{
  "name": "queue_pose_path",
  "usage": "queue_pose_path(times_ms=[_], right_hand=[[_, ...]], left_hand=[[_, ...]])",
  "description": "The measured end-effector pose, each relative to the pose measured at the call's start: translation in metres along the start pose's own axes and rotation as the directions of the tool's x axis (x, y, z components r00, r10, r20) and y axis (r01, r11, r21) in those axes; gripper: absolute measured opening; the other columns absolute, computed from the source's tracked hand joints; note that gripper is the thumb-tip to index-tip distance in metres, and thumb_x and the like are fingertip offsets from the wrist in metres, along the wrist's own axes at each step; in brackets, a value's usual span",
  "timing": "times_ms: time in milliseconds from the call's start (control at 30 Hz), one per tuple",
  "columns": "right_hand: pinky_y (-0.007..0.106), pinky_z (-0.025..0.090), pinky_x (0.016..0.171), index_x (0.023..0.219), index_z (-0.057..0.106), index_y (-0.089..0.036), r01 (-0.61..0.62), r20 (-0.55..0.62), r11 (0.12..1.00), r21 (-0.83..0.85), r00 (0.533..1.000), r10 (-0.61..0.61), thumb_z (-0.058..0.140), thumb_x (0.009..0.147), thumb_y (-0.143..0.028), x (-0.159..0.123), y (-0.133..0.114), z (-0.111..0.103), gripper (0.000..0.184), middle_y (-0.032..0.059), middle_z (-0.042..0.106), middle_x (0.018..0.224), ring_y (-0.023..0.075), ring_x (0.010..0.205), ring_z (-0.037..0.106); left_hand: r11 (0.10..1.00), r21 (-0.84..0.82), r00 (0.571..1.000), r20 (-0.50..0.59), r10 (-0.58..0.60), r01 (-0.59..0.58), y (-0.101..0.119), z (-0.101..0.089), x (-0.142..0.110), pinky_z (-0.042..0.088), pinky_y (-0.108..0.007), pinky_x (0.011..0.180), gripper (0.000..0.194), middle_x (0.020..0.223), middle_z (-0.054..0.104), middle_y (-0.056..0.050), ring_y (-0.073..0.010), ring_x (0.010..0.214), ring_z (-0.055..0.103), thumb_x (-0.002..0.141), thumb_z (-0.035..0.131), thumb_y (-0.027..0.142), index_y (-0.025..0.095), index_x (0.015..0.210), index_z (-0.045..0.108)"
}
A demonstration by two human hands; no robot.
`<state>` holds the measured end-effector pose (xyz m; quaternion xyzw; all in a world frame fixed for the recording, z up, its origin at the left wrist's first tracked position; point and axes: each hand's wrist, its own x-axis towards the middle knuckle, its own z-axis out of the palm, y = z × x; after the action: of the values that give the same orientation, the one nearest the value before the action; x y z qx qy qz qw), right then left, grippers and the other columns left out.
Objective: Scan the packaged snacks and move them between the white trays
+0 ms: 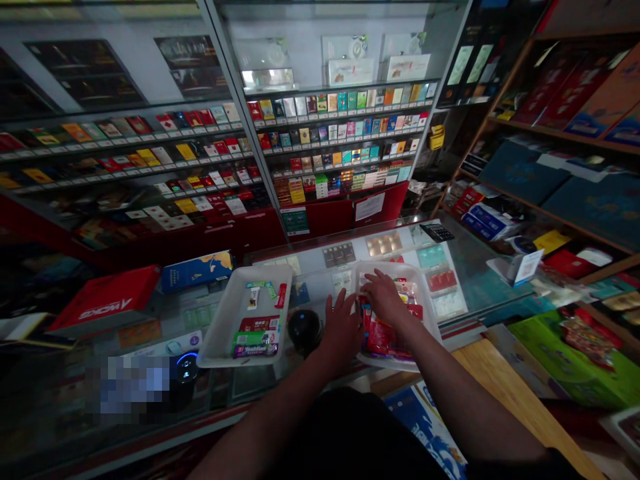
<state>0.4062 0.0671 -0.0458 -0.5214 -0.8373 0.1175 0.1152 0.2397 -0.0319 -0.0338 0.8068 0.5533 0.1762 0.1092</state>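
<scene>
My left hand hangs with its fingers spread at the left rim of a white plastic tray, and it seems to hold nothing. My right hand rests its fingertips on the red and pink packets heaped in that tray. Beside it, a second white tray holds a red packet, green and purple packs and small loose items. A black dome-shaped object stands between the trays, close to my left hand.
Both trays sit on a glass display counter with a calculator at its far edge. A red box and a blue box lie left. Glass cases of cigarette packs stand ahead, and wooden shelves of boxes stand right.
</scene>
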Motion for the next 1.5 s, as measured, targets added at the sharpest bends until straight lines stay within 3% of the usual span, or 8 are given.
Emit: queue_pose_path(times_ms=[200,500,667,967,1267,1500], right_hand=[[0.055,0.029,0.119,0.103,0.079,-0.020,0.027,-0.060,0.998,0.053,0.998,-0.024,0.059,0.093,-0.020,0.009,-0.013,0.002,0.022,0.0120,0.062,0.142,0.0333,0.146,0.040],[0.055,0.030,0.118,0.103,0.079,-0.021,0.099,-0.090,0.992,0.081,0.992,-0.092,0.065,0.091,-0.024,0.032,-0.061,0.009,0.019,0.0124,0.063,0.141,0.0348,0.145,0.040],[0.053,0.030,0.118,0.102,0.079,-0.020,0.133,-0.072,0.988,0.076,0.989,-0.128,0.066,0.091,-0.024,0.044,-0.091,0.013,0.018,0.0125,0.063,0.140,0.0354,0.145,0.041],[0.052,0.028,0.118,0.103,0.079,-0.020,0.163,0.019,0.987,0.019,0.986,-0.163,0.065,0.091,-0.026,0.071,-0.148,0.032,0.019,0.0123,0.063,0.140,0.0358,0.144,0.040],[0.052,0.029,0.118,0.109,0.076,-0.019,0.239,0.106,0.968,-0.078,0.967,-0.231,0.063,0.092,-0.027,0.100,-0.210,0.060,0.023,0.0129,0.062,0.140,0.0363,0.143,0.040],[0.039,0.040,0.104,0.106,0.075,-0.015,0.290,0.173,0.942,-0.170,0.950,-0.261,0.062,0.092,-0.022,0.123,-0.246,0.094,0.020,0.0165,0.070,0.116,0.0290,0.122,0.056]], left_hand=[[0.999,0.008,0.998,-0.053,-0.031,0.032,-0.012,-0.011,-0.013,0.016,-0.067,0.125,0.013,0.160,0.044,-0.011,-0.0344,0.157,0.020,0.088,0.066,0.024,0.021,0.098,0.074],[0.992,0.042,0.986,-0.124,-0.112,0.118,-0.043,-0.050,-0.031,0.016,-0.068,0.125,0.015,0.161,0.042,-0.010,-0.0356,0.157,0.022,0.087,0.068,0.025,0.022,0.100,0.074],[0.971,0.108,0.970,-0.145,-0.196,0.212,-0.082,-0.073,-0.047,0.017,-0.065,0.126,0.014,0.160,0.044,-0.010,-0.0363,0.155,0.025,0.089,0.064,0.026,0.022,0.097,0.075],[0.898,0.197,0.916,-0.172,-0.364,0.394,-0.175,-0.096,-0.081,0.020,-0.065,0.124,0.020,0.157,0.047,-0.012,-0.0375,0.154,0.028,0.089,0.064,0.030,0.022,0.105,0.074],[0.873,0.245,0.906,-0.092,-0.413,0.422,-0.236,-0.092,-0.095,0.022,-0.065,0.123,0.025,0.159,0.044,-0.016,-0.0407,0.153,0.028,0.086,0.067,0.030,0.020,0.108,0.072],[0.906,0.260,0.942,-0.044,-0.333,0.332,-0.263,-0.074,-0.093,0.015,-0.065,0.124,0.024,0.159,0.042,-0.019,-0.0416,0.154,0.024,0.084,0.068,0.029,0.017,0.104,0.072]])
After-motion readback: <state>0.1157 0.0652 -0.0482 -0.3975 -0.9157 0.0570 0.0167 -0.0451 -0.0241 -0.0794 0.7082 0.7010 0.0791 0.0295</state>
